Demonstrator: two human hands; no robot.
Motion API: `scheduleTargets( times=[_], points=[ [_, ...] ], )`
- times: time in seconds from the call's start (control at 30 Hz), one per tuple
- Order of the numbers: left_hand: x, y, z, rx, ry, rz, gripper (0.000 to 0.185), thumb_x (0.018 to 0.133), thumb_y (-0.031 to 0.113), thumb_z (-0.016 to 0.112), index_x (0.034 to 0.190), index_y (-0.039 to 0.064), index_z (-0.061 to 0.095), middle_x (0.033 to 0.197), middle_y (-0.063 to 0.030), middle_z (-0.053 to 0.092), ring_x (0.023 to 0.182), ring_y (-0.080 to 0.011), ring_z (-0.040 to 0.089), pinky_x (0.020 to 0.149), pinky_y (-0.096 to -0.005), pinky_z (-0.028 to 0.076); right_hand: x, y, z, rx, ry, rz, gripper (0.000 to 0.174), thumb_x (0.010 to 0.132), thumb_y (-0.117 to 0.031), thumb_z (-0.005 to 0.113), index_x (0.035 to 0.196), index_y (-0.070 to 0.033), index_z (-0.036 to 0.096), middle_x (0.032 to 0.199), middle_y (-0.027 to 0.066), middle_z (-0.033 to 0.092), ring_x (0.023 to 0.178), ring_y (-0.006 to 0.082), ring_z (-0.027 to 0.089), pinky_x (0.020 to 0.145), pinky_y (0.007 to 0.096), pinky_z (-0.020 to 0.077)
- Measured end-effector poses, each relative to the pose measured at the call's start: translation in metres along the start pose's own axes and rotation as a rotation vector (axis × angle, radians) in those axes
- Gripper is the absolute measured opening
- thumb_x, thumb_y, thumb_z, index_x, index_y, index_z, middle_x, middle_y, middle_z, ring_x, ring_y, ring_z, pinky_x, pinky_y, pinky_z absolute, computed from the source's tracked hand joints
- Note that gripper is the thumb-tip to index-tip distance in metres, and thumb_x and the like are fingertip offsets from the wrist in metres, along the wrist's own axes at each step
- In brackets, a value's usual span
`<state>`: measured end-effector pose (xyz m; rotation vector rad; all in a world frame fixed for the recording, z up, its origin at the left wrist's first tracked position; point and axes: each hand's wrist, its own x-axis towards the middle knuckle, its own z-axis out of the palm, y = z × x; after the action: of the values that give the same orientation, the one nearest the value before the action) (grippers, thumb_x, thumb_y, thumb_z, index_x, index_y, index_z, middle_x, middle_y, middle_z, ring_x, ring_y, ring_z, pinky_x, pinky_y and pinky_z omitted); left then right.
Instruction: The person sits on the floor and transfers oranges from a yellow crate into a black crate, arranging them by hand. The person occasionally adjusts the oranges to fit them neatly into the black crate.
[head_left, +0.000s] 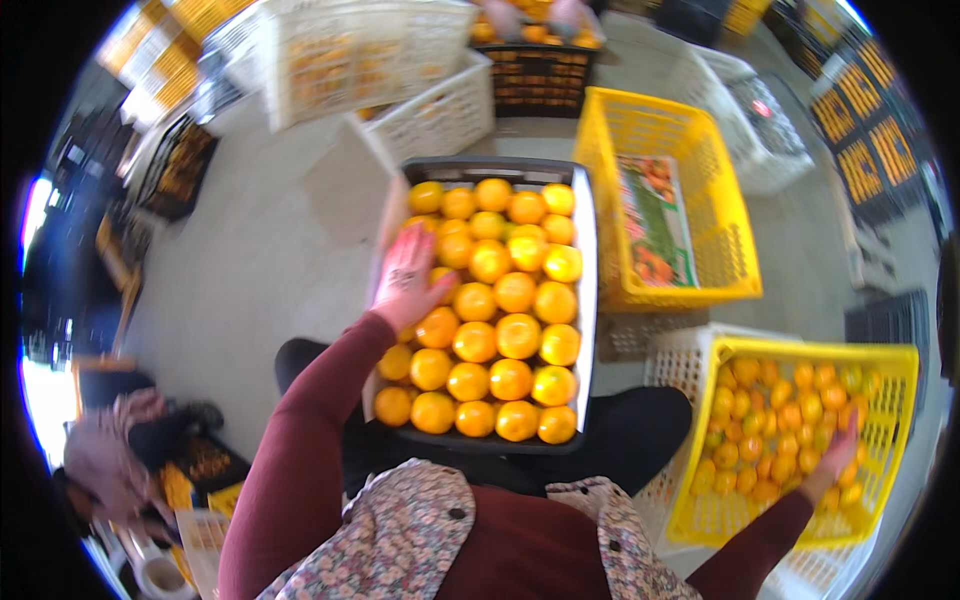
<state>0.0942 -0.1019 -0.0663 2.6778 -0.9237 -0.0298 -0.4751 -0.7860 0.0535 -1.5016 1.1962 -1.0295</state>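
Observation:
Before me, level with my knees, a black crate (491, 171) with a pale liner holds rows of orange citrus fruit (490, 260). My left hand (409, 277) lies flat over the fruit along the crate's left side, thumb spread from the fingers and a dark marking on its back. To my right, a yellow crate (814, 351) contains loose citrus, some greenish (850, 375). My right hand (840, 448) reaches among this fruit near the right side, next to an orange; whether it grips one is unclear.
Right of the black crate stands a yellow crate (720, 202) with printed sheets (658, 221) inside. White crates (442, 112) sit ahead on the left. Another person's hands (566, 16) are over a dark fruit crate (532, 79). Someone else (112, 457) is at lower left.

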Motion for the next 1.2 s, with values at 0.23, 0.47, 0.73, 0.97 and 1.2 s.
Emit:
scheduleTargets(
  times=[0.23,0.47,0.73,0.97,1.2],
  points=[
    [0.001,0.010,-0.014,-0.015,0.034,-0.009,0.079,0.088,0.044,0.061,0.147,0.001,0.032,0.155,-0.0255,0.025,0.145,-0.0409,0.021,0.119,-0.0490,0.017,-0.131,-0.089,0.204,0.830,-0.616,0.091,0.061,0.100,-0.030,0.052,0.150,-0.003,0.028,0.155,0.0152,0.032,0.138,0.0297,0.037,0.117,0.0402,0.0274],
    [-0.001,0.006,-0.011,-0.145,0.076,-0.023,0.080,0.086,0.046,0.063,0.144,-0.002,0.037,0.154,-0.0254,0.029,0.144,-0.0403,0.025,0.119,-0.0479,0.019,-0.313,-0.112,0.569,0.558,-1.297,0.309,0.064,0.086,-0.002,0.067,0.145,-0.013,0.042,0.126,0.0055,0.059,0.105,0.0130,0.061,0.084,0.0217,0.0498],
    [0.000,0.000,-0.006,-0.199,0.102,-0.003,0.083,0.085,0.050,0.063,0.144,-0.002,0.037,0.153,-0.0248,0.029,0.143,-0.0409,0.026,0.119,-0.0484,0.017,-0.406,-0.084,0.756,-0.605,-1.460,-0.391,0.078,0.076,-0.030,0.078,0.144,-0.011,0.045,0.142,0.0247,0.046,0.129,0.0360,0.049,0.107,0.0372,0.0404],
    [0.010,-0.002,-0.025,-0.274,0.173,-0.035,0.052,0.089,0.038,0.060,0.126,0.002,0.056,0.135,-0.0207,0.051,0.127,-0.0358,0.047,0.112,-0.0450,0.030,-0.391,-0.084,0.765,-0.469,-1.565,-0.221,0.055,0.087,-0.023,0.070,0.137,-0.006,0.054,0.132,0.0199,0.060,0.118,0.0269,0.060,0.099,0.0331,0.0458],
    [0.065,-0.030,-0.048,0.101,-0.031,-0.113,0.035,0.086,0.036,0.065,0.107,0.009,0.062,0.102,-0.0101,0.067,0.104,-0.0305,0.060,0.103,-0.0456,0.036,-0.411,-0.083,0.757,-0.490,-1.362,-0.186,0.051,0.083,-0.030,0.074,0.124,-0.004,0.060,0.124,0.0198,0.063,0.116,0.0326,0.061,0.098,0.0398,0.0470]
  ],
)
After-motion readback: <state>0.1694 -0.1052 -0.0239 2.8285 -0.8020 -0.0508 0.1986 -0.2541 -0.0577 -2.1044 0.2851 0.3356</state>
